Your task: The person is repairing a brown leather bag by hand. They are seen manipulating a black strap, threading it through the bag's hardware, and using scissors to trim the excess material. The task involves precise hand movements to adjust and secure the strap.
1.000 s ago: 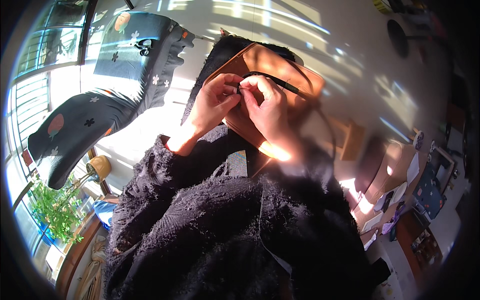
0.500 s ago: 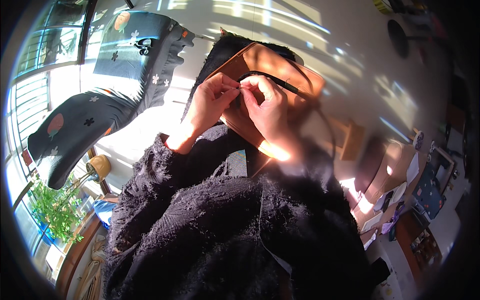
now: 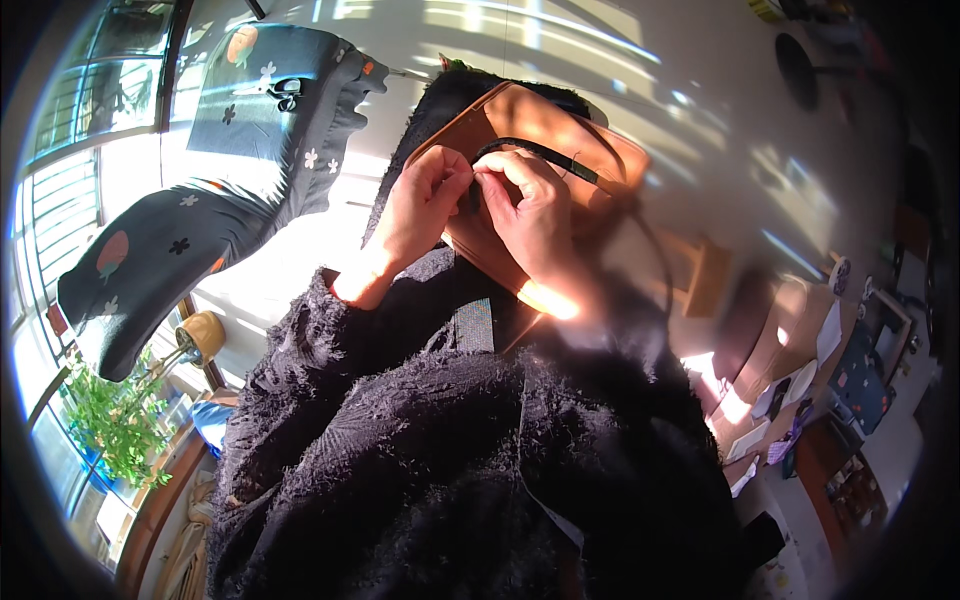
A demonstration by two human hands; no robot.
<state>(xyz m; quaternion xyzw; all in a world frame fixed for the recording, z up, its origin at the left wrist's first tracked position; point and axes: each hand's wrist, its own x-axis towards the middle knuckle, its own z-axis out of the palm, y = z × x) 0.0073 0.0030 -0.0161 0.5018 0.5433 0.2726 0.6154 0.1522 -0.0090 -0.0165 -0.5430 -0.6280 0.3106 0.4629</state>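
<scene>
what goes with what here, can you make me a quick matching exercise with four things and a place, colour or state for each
Column one
1. scissors
2. plant
3. bag
4. left hand

Column two
A. brown, beneath both hands
B. fingers bent, tips close to those of the right hand
C. lying on the dark flower-patterned cover
D. green, at the left by the window

Right pairs: 1-C, 2-D, 3-A, 4-B
</scene>
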